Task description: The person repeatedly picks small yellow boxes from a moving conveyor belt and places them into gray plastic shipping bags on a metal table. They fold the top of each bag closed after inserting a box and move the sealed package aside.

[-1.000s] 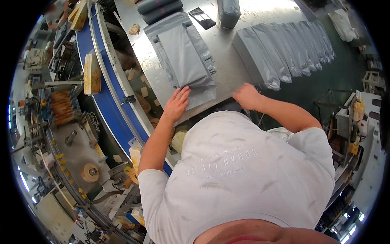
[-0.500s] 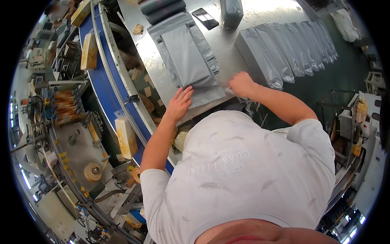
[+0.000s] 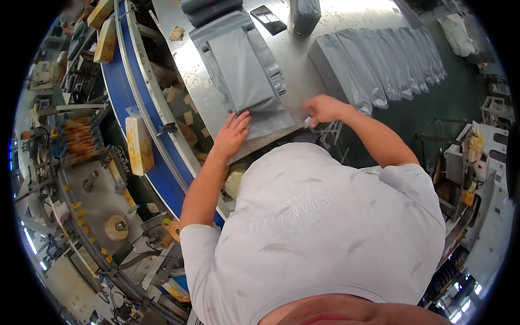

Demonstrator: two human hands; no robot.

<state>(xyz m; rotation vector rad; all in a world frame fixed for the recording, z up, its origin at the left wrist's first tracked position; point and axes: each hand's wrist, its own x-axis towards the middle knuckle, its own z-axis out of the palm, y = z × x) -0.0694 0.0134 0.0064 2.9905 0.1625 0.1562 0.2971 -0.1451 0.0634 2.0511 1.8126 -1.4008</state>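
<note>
Since half a second ago the right hand (image 3: 323,109) has slid rightward off the bag stack (image 3: 245,73) toward the table's near edge, fingers curled together, seemingly pinching something small and pale; what it is I cannot tell. Left hand (image 3: 232,134) has stayed put, fingers spread flat and slightly apart, pressing the near end of the top bag, which lies on the metal table (image 3: 292,54) in front of the person.

To do this well, I judge the flat left palm should keep the slippery pile from sliding while the right hand works at the bag's open end, pulling evenly so the film does not crease.

Bags are thin grey plastic film, matte, soft and rectangular. A row of overlapped bags (image 3: 379,62) lies just to the right. A dark phone (image 3: 268,19) rests farther back. Left of the table curves a blue conveyor (image 3: 122,81) carrying tan boxes (image 3: 139,144).
</note>
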